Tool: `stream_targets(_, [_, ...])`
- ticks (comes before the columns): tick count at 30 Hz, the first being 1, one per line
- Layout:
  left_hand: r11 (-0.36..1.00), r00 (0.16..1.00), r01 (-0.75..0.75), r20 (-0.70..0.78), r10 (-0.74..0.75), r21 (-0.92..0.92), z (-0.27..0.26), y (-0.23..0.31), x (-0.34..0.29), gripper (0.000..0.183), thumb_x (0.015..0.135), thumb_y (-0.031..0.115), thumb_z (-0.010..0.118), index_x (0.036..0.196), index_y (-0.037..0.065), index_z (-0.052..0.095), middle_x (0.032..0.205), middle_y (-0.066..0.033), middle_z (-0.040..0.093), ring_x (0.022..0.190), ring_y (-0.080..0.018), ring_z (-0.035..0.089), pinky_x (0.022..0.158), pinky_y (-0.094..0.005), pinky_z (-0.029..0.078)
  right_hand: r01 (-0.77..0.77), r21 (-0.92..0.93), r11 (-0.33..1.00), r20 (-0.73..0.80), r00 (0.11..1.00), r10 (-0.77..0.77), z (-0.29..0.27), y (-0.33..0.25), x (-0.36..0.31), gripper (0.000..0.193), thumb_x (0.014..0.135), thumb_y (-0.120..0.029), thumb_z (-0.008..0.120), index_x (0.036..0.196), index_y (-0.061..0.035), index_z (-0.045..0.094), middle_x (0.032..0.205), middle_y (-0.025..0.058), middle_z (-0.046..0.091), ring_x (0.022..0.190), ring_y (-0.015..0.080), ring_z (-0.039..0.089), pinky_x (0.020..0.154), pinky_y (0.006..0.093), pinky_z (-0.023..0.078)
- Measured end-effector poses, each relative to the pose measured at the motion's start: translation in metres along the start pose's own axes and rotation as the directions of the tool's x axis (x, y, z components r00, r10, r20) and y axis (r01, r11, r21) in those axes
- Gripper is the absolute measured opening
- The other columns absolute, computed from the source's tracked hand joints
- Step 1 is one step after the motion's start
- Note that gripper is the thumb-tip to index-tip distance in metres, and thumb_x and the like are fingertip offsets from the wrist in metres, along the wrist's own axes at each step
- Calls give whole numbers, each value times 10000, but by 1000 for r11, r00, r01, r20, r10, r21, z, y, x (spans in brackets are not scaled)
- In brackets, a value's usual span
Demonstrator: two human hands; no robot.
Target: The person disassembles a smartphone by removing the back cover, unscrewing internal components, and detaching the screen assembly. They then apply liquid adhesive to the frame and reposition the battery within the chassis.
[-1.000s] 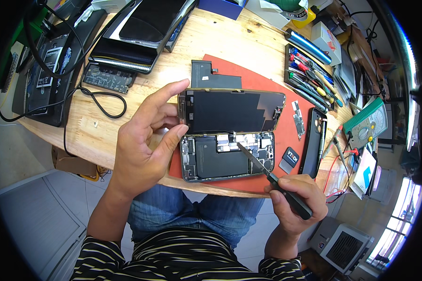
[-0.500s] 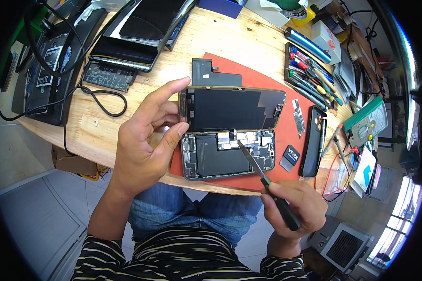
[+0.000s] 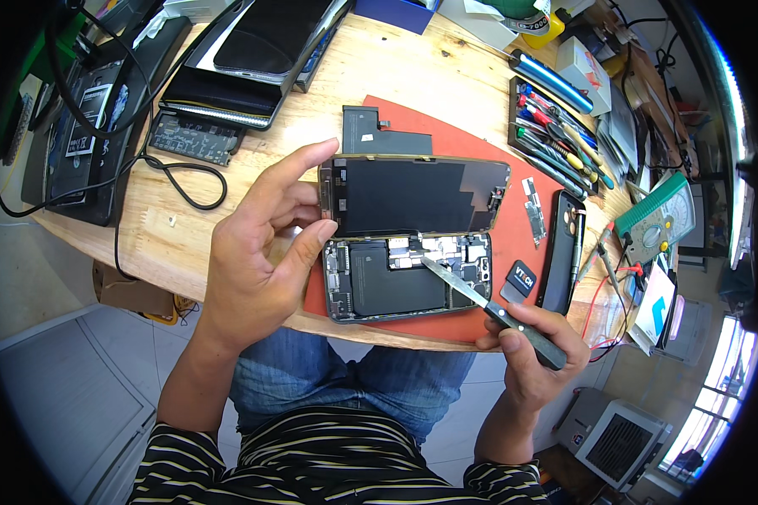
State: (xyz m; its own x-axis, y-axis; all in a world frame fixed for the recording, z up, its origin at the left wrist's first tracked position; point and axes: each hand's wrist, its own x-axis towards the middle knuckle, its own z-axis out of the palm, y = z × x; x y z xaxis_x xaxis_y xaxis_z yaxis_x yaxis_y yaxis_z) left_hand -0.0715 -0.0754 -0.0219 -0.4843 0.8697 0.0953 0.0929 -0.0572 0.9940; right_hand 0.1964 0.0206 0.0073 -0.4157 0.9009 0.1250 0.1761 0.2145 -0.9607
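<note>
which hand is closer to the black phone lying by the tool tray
Right. The right hand grips a pry tool just below the black phone; the left hand holds the opened screen across the mat.

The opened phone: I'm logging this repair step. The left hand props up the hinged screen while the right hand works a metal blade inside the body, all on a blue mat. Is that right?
Not quite: the mat is red, not blue, as the head view shows. The rest holds: the left hand props up the hinged screen, and the right hand works a metal blade inside the phone body.
</note>
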Motion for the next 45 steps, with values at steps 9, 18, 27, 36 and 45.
stream_targets(9, [1000,999,-21,-41,21,-8,3,-2,0,618,947,-138,633,1529,7,485,1079,-91,707,999,-124,663,934,-268,530,32,174,984,-94,995,-15,-8,3,4,256,930,-39,748,1123,123,702,866,249,755,726,266,770,669,360,669])
stream_targets(18, [999,999,-14,-38,13,-39,3,-1,0,613,959,-133,627,1536,3,472,1071,-92,705,1001,-120,663,936,-264,526,4,168,986,-39,999,3,-7,0,14,224,928,3,752,1119,115,719,869,232,761,713,233,762,637,311,654])
stream_targets(27, [1000,999,-21,-24,21,-11,1,-3,0,614,952,-136,633,1531,0,480,1081,-86,699,1001,-117,657,934,-261,524,-16,119,993,-43,999,21,-7,2,11,205,926,36,743,1118,105,718,887,232,762,728,226,770,638,301,654])
stream_targets(36, [999,999,-36,-31,36,-11,2,-3,0,621,952,-134,636,1535,7,474,1093,-100,715,1010,-129,675,937,-272,536,3,79,997,10,1000,-4,-10,6,3,235,897,95,737,1131,105,716,948,243,757,766,234,777,676,302,658])
stream_targets(45, [1000,999,-27,-38,26,-14,2,-2,0,633,945,-136,636,1536,30,483,1044,-82,700,982,-121,677,941,-263,527,135,-5,991,111,985,-134,-13,11,3,284,903,66,736,1183,97,698,965,243,733,742,233,762,659,296,637])
